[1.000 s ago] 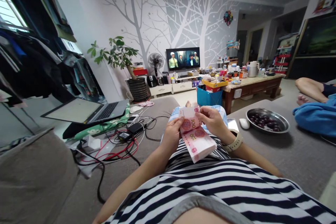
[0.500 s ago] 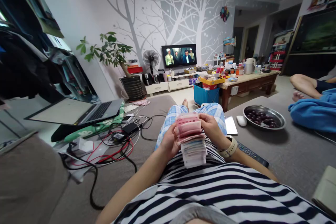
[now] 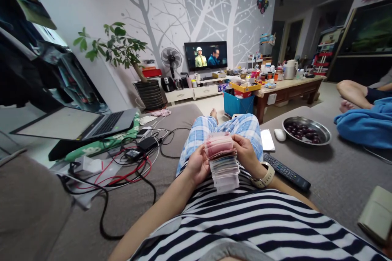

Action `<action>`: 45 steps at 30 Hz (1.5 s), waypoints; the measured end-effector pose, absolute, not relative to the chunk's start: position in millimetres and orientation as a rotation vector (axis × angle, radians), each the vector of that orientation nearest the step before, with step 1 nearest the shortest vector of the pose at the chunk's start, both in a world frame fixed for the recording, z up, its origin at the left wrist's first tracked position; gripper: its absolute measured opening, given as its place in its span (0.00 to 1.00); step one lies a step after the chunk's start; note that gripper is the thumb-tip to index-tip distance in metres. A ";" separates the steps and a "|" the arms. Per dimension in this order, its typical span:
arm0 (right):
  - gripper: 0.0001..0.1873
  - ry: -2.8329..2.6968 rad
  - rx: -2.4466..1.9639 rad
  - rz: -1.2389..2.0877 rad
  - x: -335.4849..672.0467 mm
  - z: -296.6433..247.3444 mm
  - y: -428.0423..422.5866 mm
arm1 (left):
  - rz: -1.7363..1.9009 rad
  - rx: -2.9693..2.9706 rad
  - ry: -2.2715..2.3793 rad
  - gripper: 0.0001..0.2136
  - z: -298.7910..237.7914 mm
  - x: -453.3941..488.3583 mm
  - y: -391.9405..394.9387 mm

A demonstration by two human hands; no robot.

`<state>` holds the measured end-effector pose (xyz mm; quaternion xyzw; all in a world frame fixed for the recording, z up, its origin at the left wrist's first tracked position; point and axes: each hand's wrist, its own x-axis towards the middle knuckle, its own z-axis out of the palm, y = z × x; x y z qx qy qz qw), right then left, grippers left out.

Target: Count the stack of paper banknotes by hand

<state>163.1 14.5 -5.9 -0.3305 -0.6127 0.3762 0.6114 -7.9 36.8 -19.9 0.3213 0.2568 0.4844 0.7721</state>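
Over my lap is a fanned stack of banknotes (image 3: 223, 163), pinkish-red at the top and paler, bluish and whitish toward the bottom. My left hand (image 3: 198, 164) grips its left edge, with the thumb along the notes. At the upper right edge, my right hand (image 3: 245, 151) pinches the notes between thumb and fingers. A pale watch (image 3: 265, 175) is on my right wrist. The fingers behind the stack are hidden.
To the right lie a remote control (image 3: 288, 172), a white phone-like slab (image 3: 267, 140), a mouse (image 3: 279, 134) and a metal bowl (image 3: 325, 140) of dark round fruit. Cables (image 3: 134, 171) and a laptop (image 3: 104, 124) are at left. Another person's leg (image 3: 352, 89) shows far right.
Both hands still hold the banknotes, and the top red notes have shifted, now overlapping more closely. The view has turned slightly, and more of the remote control shows.
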 end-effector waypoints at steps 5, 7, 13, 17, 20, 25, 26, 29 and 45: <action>0.20 -1.520 -0.714 0.800 168.5 -1.4 7.7 | 0.998 0.665 0.570 0.13 -14.2 -11.5 31.9; 0.28 -1.706 -0.516 0.838 174.7 1.0 5.2 | 0.951 0.638 0.635 0.15 -8.8 -16.9 30.0; 0.49 -1.960 -0.227 0.962 192.4 -10.8 17.8 | 0.938 0.624 0.643 0.15 11.3 -24.0 25.0; 0.40 -1.976 -0.462 0.858 186.3 -11.8 22.4 | 0.966 0.703 0.575 0.12 18.2 -14.5 18.3; 0.15 -1.906 -0.594 0.651 173.3 -3.0 19.2 | 1.057 0.747 0.598 0.11 18.6 -9.6 13.7; 0.07 -1.726 -0.731 0.543 160.5 1.0 17.2 | 1.055 0.788 0.640 0.20 17.5 -15.8 7.4; 0.08 -1.677 -0.740 0.571 160.4 -0.1 17.8 | 1.041 0.848 0.648 0.22 17.8 -18.4 6.9; 0.10 -1.526 -0.684 0.750 160.9 -1.2 19.6 | 1.047 1.105 0.746 0.24 20.5 -25.0 8.6; 0.25 -1.158 -0.647 1.812 124.6 -14.3 18.3 | 1.253 0.912 0.358 0.36 21.0 -15.8 12.2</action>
